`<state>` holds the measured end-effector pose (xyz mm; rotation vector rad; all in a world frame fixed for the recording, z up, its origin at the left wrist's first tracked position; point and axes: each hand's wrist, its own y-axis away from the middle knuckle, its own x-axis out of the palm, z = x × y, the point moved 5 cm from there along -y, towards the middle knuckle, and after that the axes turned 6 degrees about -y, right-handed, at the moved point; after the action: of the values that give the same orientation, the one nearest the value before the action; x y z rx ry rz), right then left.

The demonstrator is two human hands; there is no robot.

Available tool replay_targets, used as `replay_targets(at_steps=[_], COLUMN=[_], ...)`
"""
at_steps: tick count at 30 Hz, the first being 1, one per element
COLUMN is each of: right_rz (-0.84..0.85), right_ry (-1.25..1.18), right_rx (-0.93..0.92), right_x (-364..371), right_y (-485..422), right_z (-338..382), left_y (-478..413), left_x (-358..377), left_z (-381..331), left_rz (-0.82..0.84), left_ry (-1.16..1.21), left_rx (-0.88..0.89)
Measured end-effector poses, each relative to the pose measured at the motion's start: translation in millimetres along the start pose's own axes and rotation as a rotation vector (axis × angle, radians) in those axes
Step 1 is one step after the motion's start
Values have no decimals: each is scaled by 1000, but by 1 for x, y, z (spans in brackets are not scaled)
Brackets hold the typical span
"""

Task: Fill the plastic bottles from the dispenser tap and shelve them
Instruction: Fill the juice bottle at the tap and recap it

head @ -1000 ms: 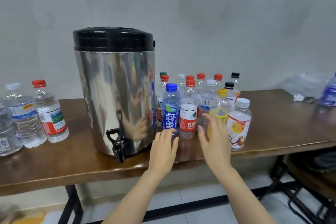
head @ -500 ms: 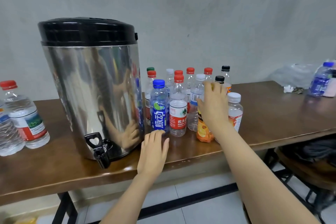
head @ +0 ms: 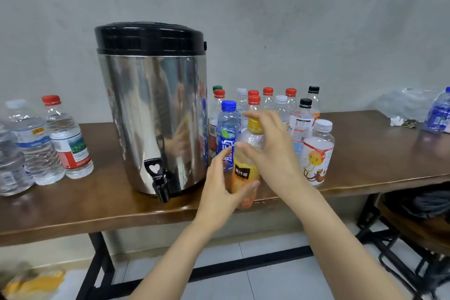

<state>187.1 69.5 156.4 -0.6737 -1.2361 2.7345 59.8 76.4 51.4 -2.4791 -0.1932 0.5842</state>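
A steel dispenser (head: 155, 114) with a black lid stands on the brown table (head: 73, 202); its black tap (head: 159, 184) juts over the front edge. Right of it I hold an orange-labelled bottle with a yellow cap (head: 243, 173) above the table edge. My left hand (head: 221, 187) grips its lower body. My right hand (head: 270, 151) is curled round its neck, with the fingers reaching over the cap. Behind stands a cluster of empty bottles (head: 282, 109), among them a blue-capped bottle (head: 226, 129) and a white-capped bottle with a cartoon label (head: 316, 153).
Three filled water bottles (head: 48, 141) stand at the table's left end. A crumpled plastic bag (head: 404, 105) and a blue-labelled bottle (head: 438, 114) lie at the far right. A chair (head: 414, 221) sits under the table's right side. Tiled floor lies below.
My right hand pulled the orange-labelled bottle out of the cluster toward me. My left hand left the table edge and took hold of its lower body.
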Motion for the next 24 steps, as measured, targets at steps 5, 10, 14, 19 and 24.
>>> replay_targets(at_steps=[5,10,14,19,24], right_rz=[335,521,607,822,756], right_ry=[-339,-81,231,52,128], right_rx=[106,129,49,-27,60], right_x=[29,52,72,94,102], right_y=[21,36,38,44,45], right_z=[36,45,49,53,47], left_y=[39,92,115,127,132], left_x=[-44,-72,-89,-106,-108], left_z=[-28,-3,7,15,25], left_rz=[-126,-154,-180,-200,-184], left_ry=[57,-26,-131,-170,-256], left_rx=[-82,-221,-262,-267,-284])
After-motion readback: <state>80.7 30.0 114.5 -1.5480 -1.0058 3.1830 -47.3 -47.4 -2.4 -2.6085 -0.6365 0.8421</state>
